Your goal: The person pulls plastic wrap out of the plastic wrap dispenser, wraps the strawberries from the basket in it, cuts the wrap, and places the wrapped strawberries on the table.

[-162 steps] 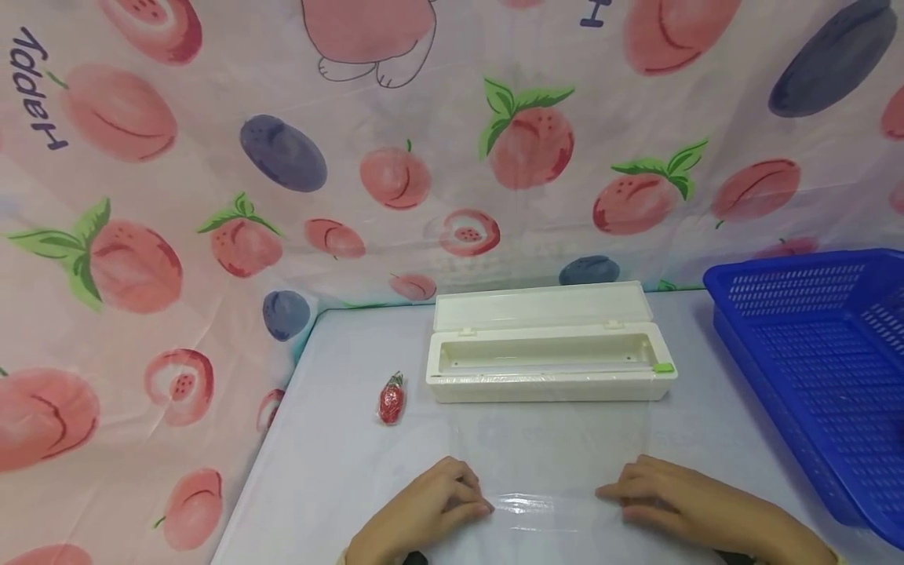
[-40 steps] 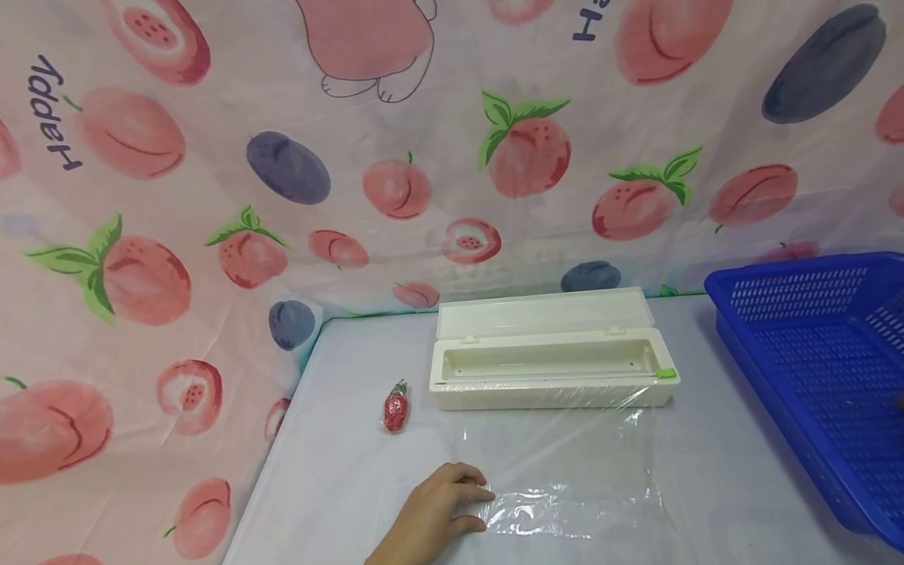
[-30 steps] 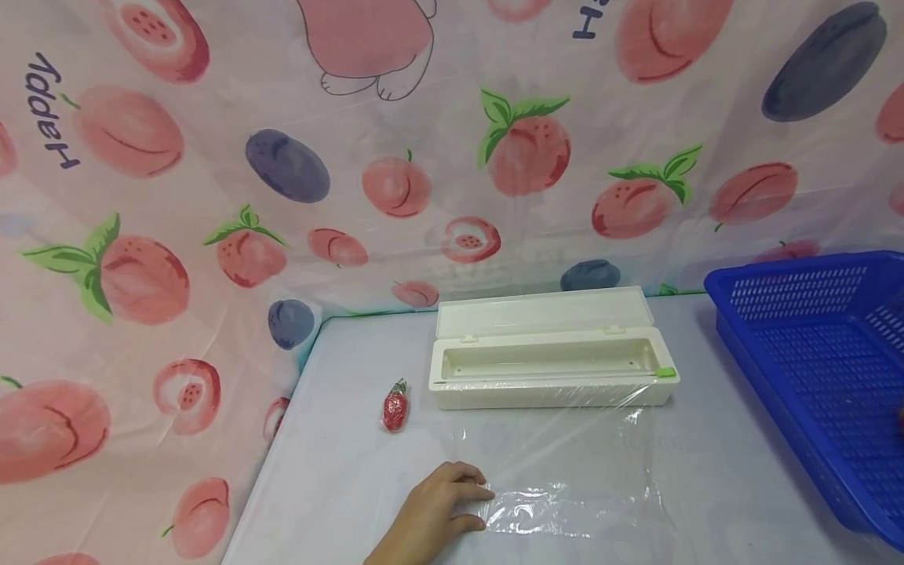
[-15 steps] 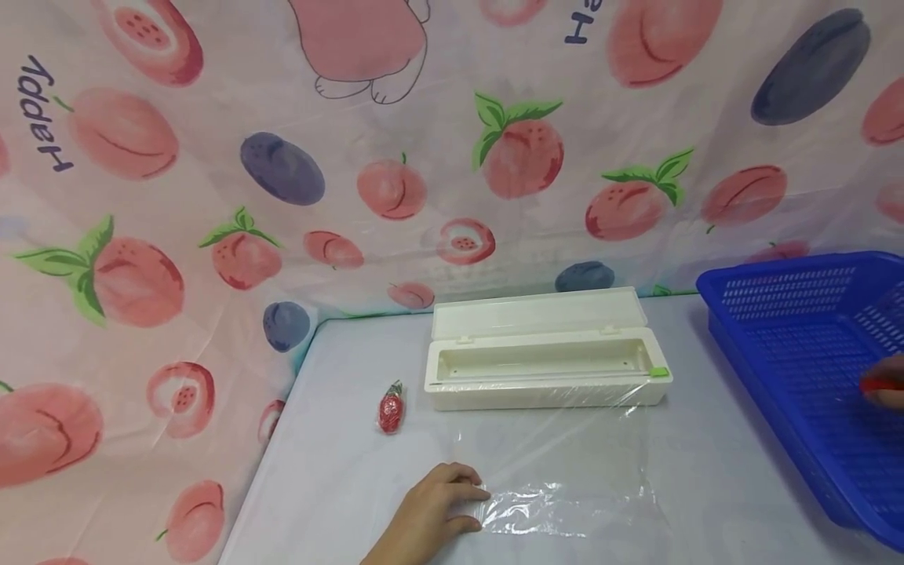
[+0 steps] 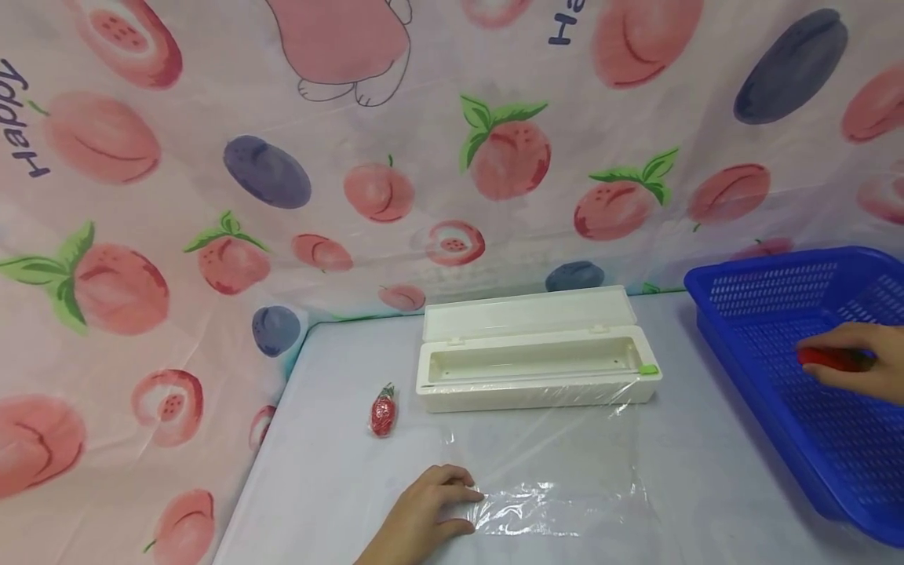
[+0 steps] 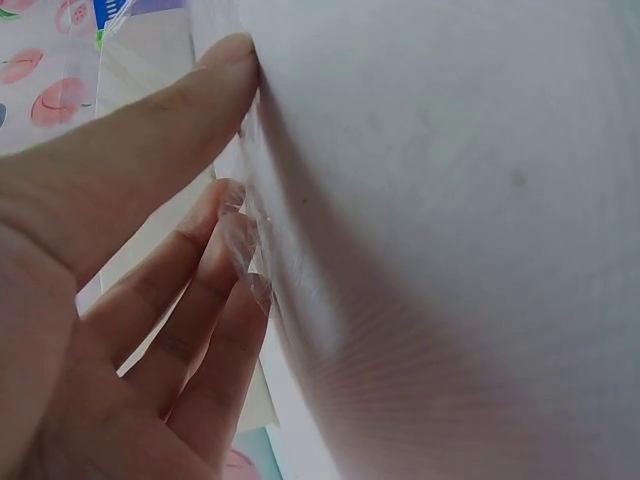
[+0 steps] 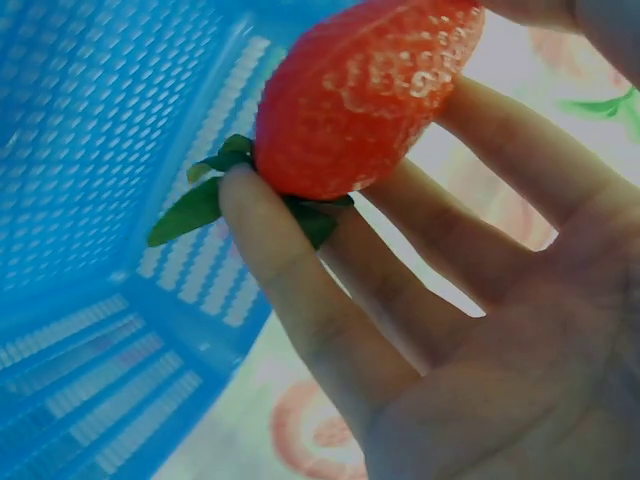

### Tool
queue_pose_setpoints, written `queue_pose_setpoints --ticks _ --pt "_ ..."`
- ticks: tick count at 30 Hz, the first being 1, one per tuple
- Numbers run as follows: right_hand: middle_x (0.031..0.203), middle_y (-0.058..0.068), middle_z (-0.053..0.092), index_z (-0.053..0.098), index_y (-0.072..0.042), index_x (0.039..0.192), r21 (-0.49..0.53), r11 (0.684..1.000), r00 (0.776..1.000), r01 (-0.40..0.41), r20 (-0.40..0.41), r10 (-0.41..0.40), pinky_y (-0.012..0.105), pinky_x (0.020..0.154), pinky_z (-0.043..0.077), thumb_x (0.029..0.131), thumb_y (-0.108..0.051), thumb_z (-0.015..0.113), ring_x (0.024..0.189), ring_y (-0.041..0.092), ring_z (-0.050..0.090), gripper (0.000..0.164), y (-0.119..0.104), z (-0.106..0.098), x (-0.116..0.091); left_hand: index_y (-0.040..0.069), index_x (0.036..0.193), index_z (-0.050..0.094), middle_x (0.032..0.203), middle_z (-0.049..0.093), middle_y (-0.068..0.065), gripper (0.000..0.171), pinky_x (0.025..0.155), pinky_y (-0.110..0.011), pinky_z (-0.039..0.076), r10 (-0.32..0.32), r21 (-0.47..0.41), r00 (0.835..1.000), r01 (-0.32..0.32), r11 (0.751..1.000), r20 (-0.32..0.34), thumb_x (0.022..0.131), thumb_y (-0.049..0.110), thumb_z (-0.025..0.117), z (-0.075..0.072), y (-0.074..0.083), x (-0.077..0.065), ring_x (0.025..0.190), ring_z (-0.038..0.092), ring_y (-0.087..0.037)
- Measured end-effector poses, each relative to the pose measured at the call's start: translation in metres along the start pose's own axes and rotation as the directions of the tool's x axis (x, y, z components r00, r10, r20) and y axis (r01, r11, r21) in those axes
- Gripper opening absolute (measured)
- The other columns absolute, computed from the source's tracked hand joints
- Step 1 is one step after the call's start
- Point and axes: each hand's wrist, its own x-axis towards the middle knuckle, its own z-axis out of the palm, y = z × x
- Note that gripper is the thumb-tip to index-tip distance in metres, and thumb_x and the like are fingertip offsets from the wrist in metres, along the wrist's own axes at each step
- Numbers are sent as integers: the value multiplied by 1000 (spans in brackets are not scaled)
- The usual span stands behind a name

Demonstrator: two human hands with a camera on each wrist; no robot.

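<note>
My left hand (image 5: 424, 514) rests at the left corner of a clear sheet of plastic wrap (image 5: 533, 514), thumb and index finger apart. In the left wrist view the film clings to the fingertips, which press on the white surface. The wrap runs back to a long cream dispenser box (image 5: 537, 396) with its lid raised and a green slider (image 5: 647, 369) at the right end. Over the blue basket (image 5: 752, 392), my right hand (image 5: 886, 365) grips a red strawberry (image 7: 370, 100) with green leaves (image 7: 190, 215) by its sides.
A strawberry in clear film (image 5: 384, 414) lies left of the dispenser. The basket stands at the table's right side. A fruit-print cloth (image 5: 395, 259) hangs behind and along the left of the white tabletop (image 5: 325, 471).
My right hand left the wrap, went out of view to the right, and has come back over the basket with a strawberry. The left hand stays at the film's corner. The view has turned slightly right.
</note>
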Motion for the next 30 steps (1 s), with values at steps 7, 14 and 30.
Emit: queue_pose_setpoints --ticks 7,14,30 --pt "80 8 65 72 7 99 -129 991 990 -31 132 48 18 47 43 75 -22 85 61 -6 42 39 -46 -6 12 22 110 77 118 62 9 32 96 -32 51 29 -4 999 -29 1000 -24 79 23 83 0 0 0 111 56 -11" --pt "87 7 67 71 5 109 -113 991 951 -75 291 105 22 52 50 82 -24 81 67 10 54 40 -87 -5 26 22 110 77 117 62 9 31 96 -31 51 27 0 999 -27 1000 -19 79 24 83 -1 0 0 110 56 -11" --pt "94 -13 63 75 -24 105 27 999 940 42 337 -49 26 64 51 90 -46 70 78 4 53 28 -169 23 33 21 110 77 119 61 9 30 97 -32 50 13 -19 1000 -13 1000 -10 80 25 82 -2 1 0 112 56 -11"
